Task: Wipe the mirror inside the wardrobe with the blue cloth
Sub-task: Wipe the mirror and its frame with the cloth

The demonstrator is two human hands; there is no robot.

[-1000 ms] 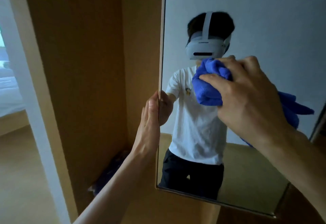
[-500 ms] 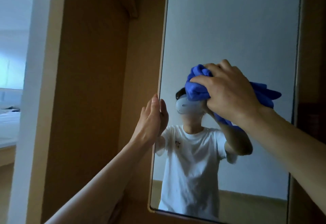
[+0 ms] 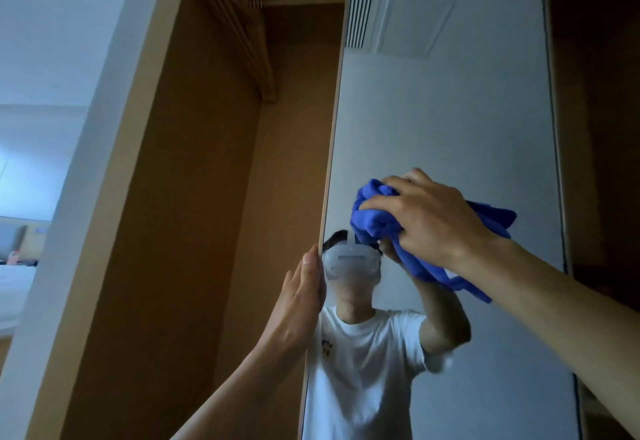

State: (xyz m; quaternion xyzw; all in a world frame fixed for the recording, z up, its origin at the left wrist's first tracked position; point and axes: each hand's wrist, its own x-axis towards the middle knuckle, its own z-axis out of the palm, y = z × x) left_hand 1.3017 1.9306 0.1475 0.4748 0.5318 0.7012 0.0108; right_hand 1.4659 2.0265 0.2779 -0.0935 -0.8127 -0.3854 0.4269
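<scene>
A tall mirror [image 3: 450,110] in a thin wooden frame stands inside the wardrobe and fills the right half of the view. My right hand [image 3: 433,221] grips a bunched blue cloth [image 3: 372,221] and presses it against the glass about halfway up. One end of the cloth hangs down below my wrist. My left hand [image 3: 298,304] holds the mirror's left edge, thumb on the front and fingers behind it. The glass reflects a person in a white shirt with a headset.
The wardrobe's brown side wall [image 3: 173,231] rises on the left, with a hanging rail [image 3: 298,1] and wooden slats near its top. A white door frame [image 3: 86,162] lies further left, with a bedroom beyond. Dark wardrobe panels [image 3: 602,127] border the mirror's right side.
My view has tilted upward, so the mirror's upper part and the rail show now. My right hand has carried the cloth up the glass. My left hand has kept its hold on the edge.
</scene>
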